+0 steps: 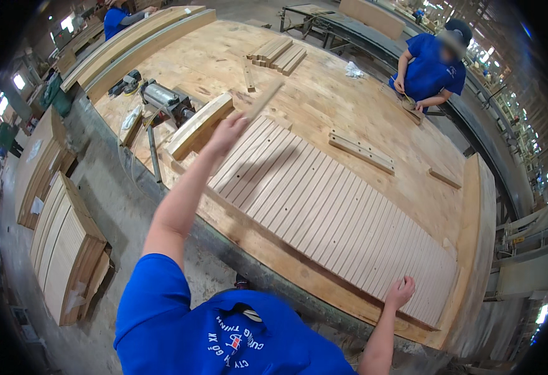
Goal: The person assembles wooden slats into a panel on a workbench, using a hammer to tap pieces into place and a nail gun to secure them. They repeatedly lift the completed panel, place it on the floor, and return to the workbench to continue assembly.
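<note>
My left hand [227, 132] is closed around a thin wooden strip [264, 102], lifted above the far left end of a slatted wooden panel [324, 206]. The panel is a long row of narrow pale slats with small dark spots or holes, and the raised arm casts a shadow on it. At the panel's near right end, my right hand [401, 292] has its fingers curled together over the slats. Whatever it may pinch is too small to make out.
A wooden worktable [224, 53] carries a clamp-like metal tool [166, 100], a stack of short wooden pieces [277, 55] and a drilled wooden bar [361, 152]. A raised wooden rail [471, 250] borders the right side. A co-worker in blue [433, 69] handles something across the table. Stacked panels [64, 250] stand left.
</note>
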`<action>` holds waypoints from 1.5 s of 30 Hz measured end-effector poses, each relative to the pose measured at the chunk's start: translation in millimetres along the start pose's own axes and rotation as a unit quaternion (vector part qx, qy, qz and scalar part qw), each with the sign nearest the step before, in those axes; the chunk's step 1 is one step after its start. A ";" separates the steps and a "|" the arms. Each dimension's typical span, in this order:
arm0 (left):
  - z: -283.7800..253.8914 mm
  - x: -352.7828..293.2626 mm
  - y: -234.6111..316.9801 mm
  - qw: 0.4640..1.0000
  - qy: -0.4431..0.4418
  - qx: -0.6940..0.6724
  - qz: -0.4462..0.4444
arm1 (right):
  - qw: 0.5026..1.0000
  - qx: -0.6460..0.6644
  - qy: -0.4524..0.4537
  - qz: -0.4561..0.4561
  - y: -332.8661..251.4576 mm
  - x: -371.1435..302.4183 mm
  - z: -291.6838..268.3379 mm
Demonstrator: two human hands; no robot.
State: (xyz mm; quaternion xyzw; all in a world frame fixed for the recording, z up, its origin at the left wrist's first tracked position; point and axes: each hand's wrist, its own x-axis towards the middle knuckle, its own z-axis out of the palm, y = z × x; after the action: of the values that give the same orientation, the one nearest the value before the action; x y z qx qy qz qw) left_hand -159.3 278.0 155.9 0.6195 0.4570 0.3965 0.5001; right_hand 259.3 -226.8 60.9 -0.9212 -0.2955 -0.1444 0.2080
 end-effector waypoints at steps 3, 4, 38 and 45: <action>-79.6 22.4 -47.0 0.999 0.004 0.035 -0.010 | 1.000 0.020 -0.006 -0.018 -13.4 6.5 7.4; -85.0 29.1 -58.1 0.998 -0.005 0.053 -0.038 | 1.000 0.010 -0.005 -0.019 -13.5 6.3 4.7; -25.7 32.8 -90.3 0.812 0.032 0.551 0.193 | 0.998 -0.035 0.040 0.015 6.5 23.3 15.8; 123.7 -186.3 -19.6 0.675 -0.381 0.462 0.432 | 0.996 -0.002 0.072 0.061 18.8 3.4 -8.2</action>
State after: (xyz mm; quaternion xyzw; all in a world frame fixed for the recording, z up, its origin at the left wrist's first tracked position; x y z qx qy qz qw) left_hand -95.2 68.3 107.4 0.9973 0.0334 0.0364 0.0547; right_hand 272.1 -242.9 63.8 -0.9252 -0.2225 -0.1979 0.2353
